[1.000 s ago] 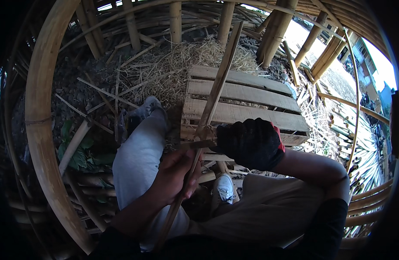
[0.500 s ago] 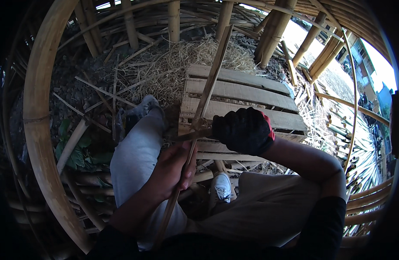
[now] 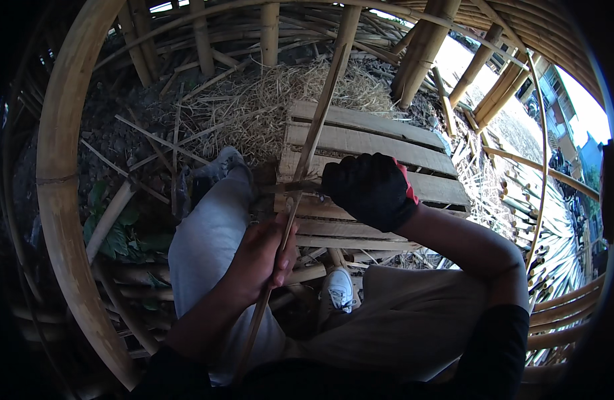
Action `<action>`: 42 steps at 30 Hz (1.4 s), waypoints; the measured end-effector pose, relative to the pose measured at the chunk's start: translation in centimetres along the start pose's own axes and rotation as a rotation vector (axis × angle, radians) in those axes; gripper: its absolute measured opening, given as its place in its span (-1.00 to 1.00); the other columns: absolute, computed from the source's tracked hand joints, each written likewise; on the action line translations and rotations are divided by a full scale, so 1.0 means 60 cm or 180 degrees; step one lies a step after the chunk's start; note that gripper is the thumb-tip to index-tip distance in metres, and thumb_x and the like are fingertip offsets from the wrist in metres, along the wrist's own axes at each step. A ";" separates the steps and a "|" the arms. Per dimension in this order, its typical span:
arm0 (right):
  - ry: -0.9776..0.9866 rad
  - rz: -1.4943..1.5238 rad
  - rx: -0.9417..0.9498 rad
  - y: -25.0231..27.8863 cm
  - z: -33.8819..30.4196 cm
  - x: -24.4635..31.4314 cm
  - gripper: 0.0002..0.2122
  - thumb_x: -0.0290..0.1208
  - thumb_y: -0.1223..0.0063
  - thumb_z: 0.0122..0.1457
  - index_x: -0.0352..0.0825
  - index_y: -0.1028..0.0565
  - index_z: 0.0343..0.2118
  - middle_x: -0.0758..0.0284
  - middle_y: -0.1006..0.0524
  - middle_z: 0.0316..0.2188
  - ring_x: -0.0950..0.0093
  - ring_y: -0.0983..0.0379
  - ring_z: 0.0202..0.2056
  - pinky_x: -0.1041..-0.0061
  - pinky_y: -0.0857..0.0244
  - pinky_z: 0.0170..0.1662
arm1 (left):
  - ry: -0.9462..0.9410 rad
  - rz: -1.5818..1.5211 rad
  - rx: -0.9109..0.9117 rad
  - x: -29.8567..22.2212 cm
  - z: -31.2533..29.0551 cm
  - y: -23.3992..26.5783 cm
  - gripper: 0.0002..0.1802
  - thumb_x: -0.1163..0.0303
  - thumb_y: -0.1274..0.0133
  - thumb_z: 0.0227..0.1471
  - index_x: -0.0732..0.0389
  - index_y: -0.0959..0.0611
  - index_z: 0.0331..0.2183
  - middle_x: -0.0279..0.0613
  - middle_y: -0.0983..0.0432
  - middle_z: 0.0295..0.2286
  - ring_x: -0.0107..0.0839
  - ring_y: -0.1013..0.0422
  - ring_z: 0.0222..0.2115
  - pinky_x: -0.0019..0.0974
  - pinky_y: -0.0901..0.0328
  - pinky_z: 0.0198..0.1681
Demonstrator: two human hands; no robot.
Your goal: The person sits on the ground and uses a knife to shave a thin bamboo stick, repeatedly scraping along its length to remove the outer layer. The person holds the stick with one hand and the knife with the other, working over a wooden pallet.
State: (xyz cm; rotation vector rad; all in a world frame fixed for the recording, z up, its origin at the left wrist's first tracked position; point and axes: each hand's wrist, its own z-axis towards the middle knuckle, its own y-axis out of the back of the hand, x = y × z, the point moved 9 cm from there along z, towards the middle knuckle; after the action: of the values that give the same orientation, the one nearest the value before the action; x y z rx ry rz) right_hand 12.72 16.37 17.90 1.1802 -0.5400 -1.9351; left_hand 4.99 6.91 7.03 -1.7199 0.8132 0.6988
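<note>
A long, narrow bamboo strip (image 3: 318,123) slants from my lap up across the slatted wooden platform. My bare left hand (image 3: 260,259) is closed around its lower part, thumb along the strip. In a black glove with a red cuff, my right hand (image 3: 370,192) is closed in a fist on a knife, its handle hidden in the fingers. The dark knife blade (image 3: 295,187) points left and lies across the strip, just beyond my left hand. On the strip between blade and left hand shows a small pale patch.
The slatted wooden platform (image 3: 380,142) stands before my knees. Dry shavings (image 3: 253,107) are heaped behind it. A thick curved bamboo pole (image 3: 57,200) rises at the left. Upright bamboo posts (image 3: 423,53) stand at the back, and many cut poles (image 3: 553,227) lie at the right.
My right hand and the knife have moved a little farther away along the strip. My left hand keeps its grip in nearly the same place.
</note>
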 end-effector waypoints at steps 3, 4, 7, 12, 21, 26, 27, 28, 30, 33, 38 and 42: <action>-0.0117 0.0624 0.0004 0.008 0.003 0.002 -0.80 -0.22 -0.14 0.11 -0.13 -0.39 -0.53 0.45 -0.33 -0.66 0.50 -0.33 -0.64 0.40 -0.19 -0.60 | -0.0002 0.0119 -0.0056 -0.003 -0.002 -0.001 -0.64 0.07 0.32 0.40 0.13 -0.39 -0.27 -0.42 -0.20 -0.75 -0.62 -0.10 -0.88 -0.52 -0.02 -0.85; -0.0128 0.0751 0.0020 0.002 -0.003 -0.003 -0.79 -0.21 -0.13 0.13 -0.13 -0.39 -0.53 0.46 -0.33 -0.66 0.51 -0.32 -0.65 0.41 -0.18 -0.61 | 0.0006 0.0179 -0.0102 -0.001 -0.005 -0.002 -0.63 0.06 0.32 0.40 0.13 -0.39 -0.28 -0.42 -0.20 -0.76 -0.62 -0.10 -0.89 -0.52 -0.02 -0.86; -0.0213 0.0072 0.0174 0.001 -0.014 0.012 -0.80 -0.22 -0.11 0.13 -0.13 -0.38 -0.53 0.46 -0.31 -0.68 0.54 -0.29 -0.67 0.42 -0.15 -0.64 | -0.0031 0.0404 -0.0187 0.005 -0.002 0.001 -0.61 0.04 0.35 0.40 0.12 -0.39 -0.30 -0.43 -0.19 -0.77 -0.61 -0.08 -0.90 -0.52 -0.01 -0.87; -0.0073 -0.0325 -0.0099 0.007 -0.012 0.017 -0.89 -0.32 -0.08 0.04 -0.14 -0.38 -0.47 0.47 -0.27 -0.72 0.52 -0.30 -0.70 0.42 -0.17 -0.69 | 0.0052 0.0380 -0.0102 0.018 0.008 0.006 -0.58 0.02 0.38 0.40 0.14 -0.39 -0.30 -0.40 -0.21 -0.77 -0.60 -0.14 -0.88 -0.50 -0.05 -0.86; -0.1588 0.0223 0.0528 -0.076 -0.059 -0.307 -0.78 -0.37 0.14 0.31 -0.15 -0.53 -0.07 0.17 -0.59 -0.35 0.19 -0.59 -0.26 0.24 -0.46 -0.22 | 0.0241 0.0393 0.0164 0.045 -0.009 -0.047 -0.60 0.02 0.32 0.39 0.11 -0.39 -0.34 -0.41 -0.15 -0.79 -0.61 -0.07 -0.92 -0.50 0.02 -0.89; -0.3633 0.3943 0.1490 -0.099 -0.089 -0.206 -0.70 -0.23 0.17 0.36 -0.36 -0.52 -0.21 0.31 -0.46 -0.60 0.51 -0.39 -0.62 0.49 -0.28 -0.49 | 0.0250 0.0180 0.0008 0.020 -0.010 -0.030 -0.58 0.00 0.36 0.40 0.10 -0.38 -0.36 -0.40 -0.14 -0.80 -0.60 -0.05 -0.93 -0.50 0.03 -0.89; -0.3807 0.4357 0.1366 -0.099 -0.101 -0.198 -0.71 -0.22 0.16 0.35 -0.36 -0.51 -0.26 0.37 -0.42 -0.62 0.57 -0.32 -0.66 0.51 -0.22 -0.54 | 0.0251 0.0173 0.0010 0.022 -0.010 -0.030 -0.57 0.00 0.36 0.40 0.10 -0.37 -0.36 -0.40 -0.14 -0.81 -0.60 -0.04 -0.93 -0.50 0.04 -0.89; -0.3944 0.4790 0.1218 -0.099 -0.101 -0.190 -0.70 -0.21 0.15 0.34 -0.35 -0.51 -0.31 0.43 -0.38 -0.64 0.63 -0.25 -0.70 0.53 -0.15 -0.59 | 0.0237 0.0152 0.0042 0.020 -0.010 -0.033 -0.56 -0.02 0.36 0.39 0.10 -0.37 -0.36 -0.40 -0.13 -0.81 -0.59 -0.04 -0.93 -0.50 0.04 -0.89; -0.4429 0.5356 0.1220 -0.097 -0.112 -0.153 -0.64 -0.12 0.10 0.34 -0.32 -0.47 -0.46 0.51 -0.30 -0.71 0.66 -0.09 -0.78 0.54 -0.02 -0.67 | 0.0207 0.0111 0.0104 0.017 -0.011 -0.039 -0.55 -0.04 0.36 0.39 0.09 -0.37 -0.37 -0.40 -0.12 -0.81 -0.59 -0.03 -0.94 -0.50 0.05 -0.90; -0.2417 0.4933 0.2450 -0.040 -0.069 -0.011 -0.57 0.00 0.07 0.34 -0.32 -0.49 -0.43 0.49 -0.29 -0.72 0.66 -0.13 -0.75 0.55 -0.03 -0.66 | 0.0254 -0.0004 0.0102 0.022 -0.004 -0.030 -0.54 -0.06 0.36 0.38 0.09 -0.36 -0.37 -0.40 -0.11 -0.82 -0.58 -0.02 -0.94 -0.49 0.06 -0.91; -0.4064 0.5617 0.1917 -0.103 -0.084 -0.105 -0.71 -0.18 0.13 0.35 -0.31 -0.49 -0.31 0.52 -0.30 -0.69 0.66 -0.18 -0.74 0.57 0.00 -0.68 | 0.0210 0.0123 0.0026 0.009 -0.014 -0.031 -0.52 -0.06 0.37 0.38 0.11 -0.36 -0.38 -0.39 -0.10 -0.82 -0.56 0.00 -0.95 -0.48 0.07 -0.92; -0.2489 0.4602 0.1688 -0.065 -0.064 -0.047 -0.59 0.01 0.02 0.31 -0.30 -0.52 -0.42 0.49 -0.35 -0.68 0.62 -0.21 -0.75 0.57 -0.03 -0.67 | 0.0211 0.0134 0.0001 0.010 -0.010 -0.030 -0.51 -0.08 0.35 0.37 0.12 -0.36 -0.38 -0.38 -0.09 -0.82 -0.56 -0.01 -0.96 -0.47 0.07 -0.92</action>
State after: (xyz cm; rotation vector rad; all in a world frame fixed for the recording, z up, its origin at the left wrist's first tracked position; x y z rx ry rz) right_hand 15.24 21.14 14.91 -0.0084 -1.7639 -0.8369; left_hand 6.84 6.61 7.75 -1.7377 0.8975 0.6728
